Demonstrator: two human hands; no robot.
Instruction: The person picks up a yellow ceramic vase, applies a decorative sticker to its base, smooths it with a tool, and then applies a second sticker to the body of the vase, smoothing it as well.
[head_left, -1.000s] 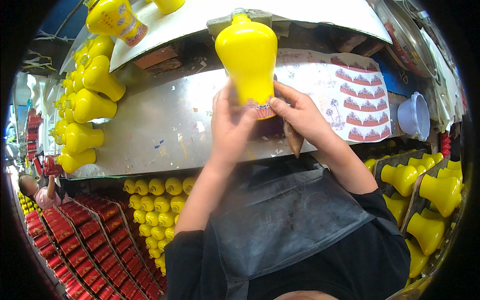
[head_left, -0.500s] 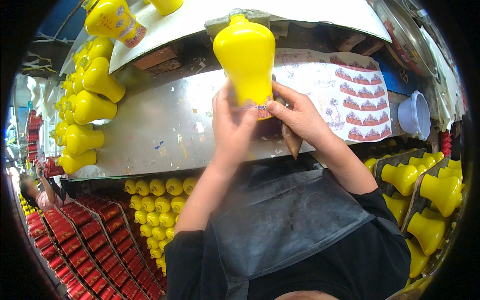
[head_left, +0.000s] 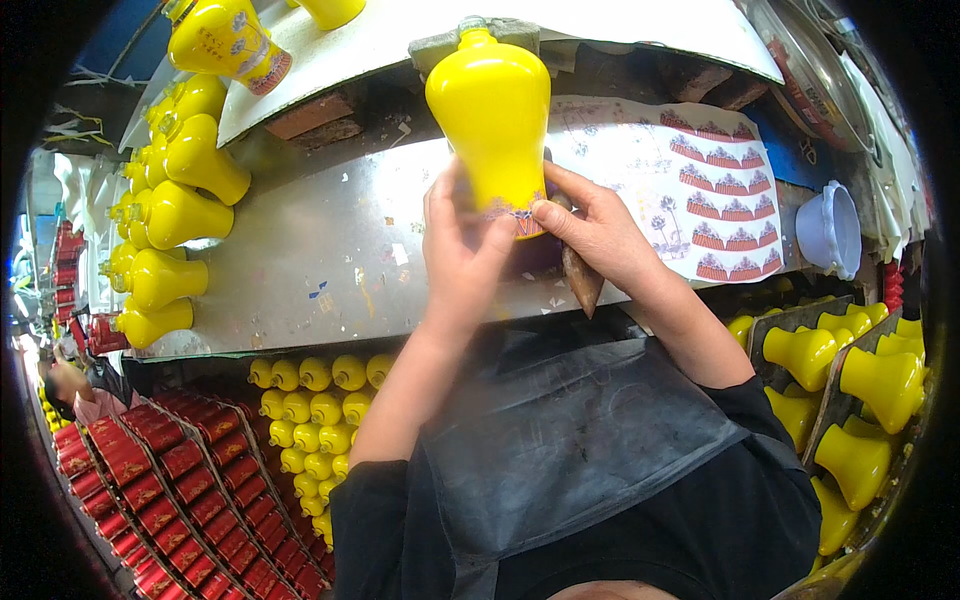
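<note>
A glossy yellow bottle (head_left: 490, 100) lies between my hands, its neck pointing away from me against a grey block (head_left: 432, 52). Around its lower end runs a patterned decal (head_left: 521, 217) in purple and orange-red. My left hand (head_left: 465, 235) closes on the left side of that end, thumb near the decal. On the right side, my right hand (head_left: 590, 225) grips it too, with the thumb pressed on the decal's edge. A brown pointed piece (head_left: 581, 282), perhaps wood, shows below my right hand. The bottle's underside is hidden.
A sheet of decals (head_left: 725, 205) lies right on the metal table (head_left: 300, 240), near a pale blue bucket (head_left: 828, 232). Yellow bottles (head_left: 165, 280) line the left; a decorated bottle (head_left: 228, 45) stands far left. Racks hold red items (head_left: 180, 460) and yellow bottles (head_left: 860, 470). A person (head_left: 75, 390) is far left.
My hands and the bottle look almost unmoved. The person at the far left has shifted, and the raised arm seen before no longer shows.
</note>
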